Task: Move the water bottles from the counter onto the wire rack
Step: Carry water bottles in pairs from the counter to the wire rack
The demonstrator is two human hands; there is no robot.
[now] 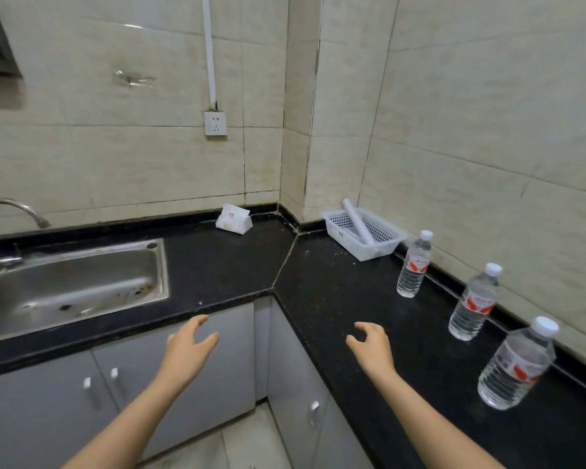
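Three clear water bottles with white caps and red labels stand upright in a row along the right wall on the black counter [335, 299]: a far bottle [414, 264], a middle bottle [474, 302] and a near bottle [516, 365]. My left hand [186, 346] hovers with fingers apart in front of the cabinet doors, below the counter's edge. My right hand [372, 345] is held empty over the counter, fingers apart, well left of the bottles. No wire rack is in view.
A white perforated plastic basket [383, 247] with a white roll in it sits in the corner beyond the bottles. A tissue pack [233, 220] lies by the back wall. A steel sink [71, 282] with a tap [0, 214] is at the left. Grey cabinets run below.
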